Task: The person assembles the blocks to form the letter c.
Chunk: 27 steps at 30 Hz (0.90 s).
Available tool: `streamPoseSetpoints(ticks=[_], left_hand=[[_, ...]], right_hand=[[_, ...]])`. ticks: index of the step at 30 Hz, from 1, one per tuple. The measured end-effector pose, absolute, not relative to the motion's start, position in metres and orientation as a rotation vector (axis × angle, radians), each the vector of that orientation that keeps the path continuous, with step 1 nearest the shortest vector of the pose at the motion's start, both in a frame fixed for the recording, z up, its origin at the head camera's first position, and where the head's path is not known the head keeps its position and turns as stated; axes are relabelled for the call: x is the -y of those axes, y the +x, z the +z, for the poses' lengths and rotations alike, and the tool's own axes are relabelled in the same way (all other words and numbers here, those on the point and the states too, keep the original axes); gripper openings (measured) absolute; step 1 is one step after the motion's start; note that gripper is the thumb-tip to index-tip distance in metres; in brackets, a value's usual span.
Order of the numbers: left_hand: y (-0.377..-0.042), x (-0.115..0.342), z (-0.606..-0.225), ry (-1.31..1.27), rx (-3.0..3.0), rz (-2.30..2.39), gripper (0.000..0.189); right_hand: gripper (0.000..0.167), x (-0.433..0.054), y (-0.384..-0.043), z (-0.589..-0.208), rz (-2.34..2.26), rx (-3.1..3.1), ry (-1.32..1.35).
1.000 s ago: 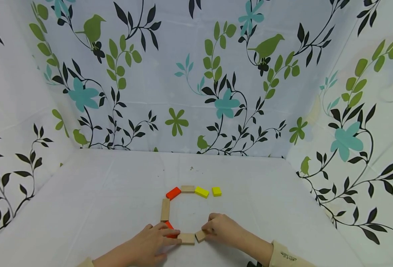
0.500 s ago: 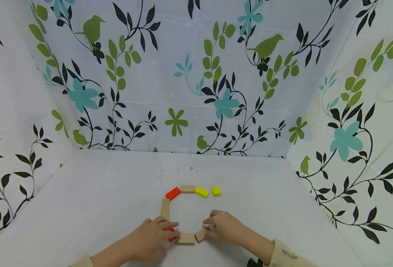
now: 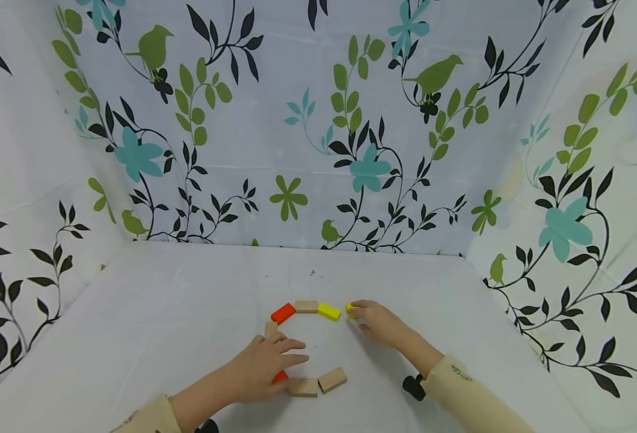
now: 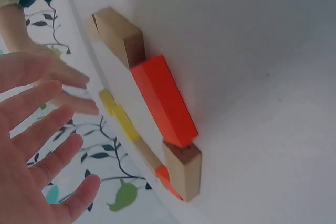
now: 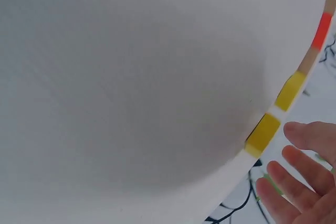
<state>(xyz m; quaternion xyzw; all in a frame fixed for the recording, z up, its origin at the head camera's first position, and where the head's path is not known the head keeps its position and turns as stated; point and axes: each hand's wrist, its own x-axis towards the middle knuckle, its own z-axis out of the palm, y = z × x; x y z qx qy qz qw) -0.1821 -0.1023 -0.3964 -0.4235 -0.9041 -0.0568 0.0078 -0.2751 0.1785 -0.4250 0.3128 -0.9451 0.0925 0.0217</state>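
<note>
Rectangular blocks lie in a partial ring on the white table. My right hand point(image 3: 380, 325) reaches to the yellow block point(image 3: 350, 311) at the far right, fingertips overlapping it. In the right wrist view the fingers of this hand point(image 5: 304, 177) are loosely extended beside that yellow block point(image 5: 262, 135). My left hand point(image 3: 261, 367), fingers spread, hovers over the ring's left side. It partly hides a plain wooden block point(image 3: 271, 328) and a red block point(image 3: 280, 377), while the left wrist view shows this red block point(image 4: 164, 100) whole. Two plain blocks, one straight point(image 3: 303, 388) and one angled point(image 3: 332, 379), lie at the front.
Along the back of the ring are a red block point(image 3: 283, 313), a plain wooden block point(image 3: 306, 307) and a second yellow block point(image 3: 329, 311). Patterned cloth point(image 3: 318, 198) hangs behind and at both sides. A black object point(image 3: 414, 388) shows under the right wrist.
My right hand has left the angled plain block at the front and moved to the far yellow block. My left hand has lifted slightly away from the red and plain blocks, its fingers spreading.
</note>
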Motion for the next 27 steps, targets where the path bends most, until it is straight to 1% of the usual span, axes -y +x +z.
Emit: streamPoseSetpoints(ticks=[5, 11, 15, 21, 27], left_hand=[[-0.179, 0.079, -0.408, -1.476, 2.644, -0.162, 0.035], [-0.175, 0.068, -0.414, -1.509, 2.662, -0.189, 0.034], [-0.174, 0.065, -0.415, -1.524, 2.729, -0.213, 0.032], [-0.171, 0.064, -0.418, -1.551, 2.753, -0.191, 0.036], [-0.169, 0.065, -0.422, -1.534, 2.776, -0.203, 0.036]], right_hand=[[0.036, -0.183, -0.291, -0.429, 0.362, 2.992, 0.921], [0.029, -0.185, -0.295, -0.431, 0.438, 2.966, 0.946], [0.025, -0.188, -0.291, -0.429, 0.407, 2.937, 0.969], [0.022, -0.190, -0.282, -0.429, 0.429, 2.937, 1.053], [0.021, -0.186, -0.268, -0.428, 0.481, 2.974, 1.133]])
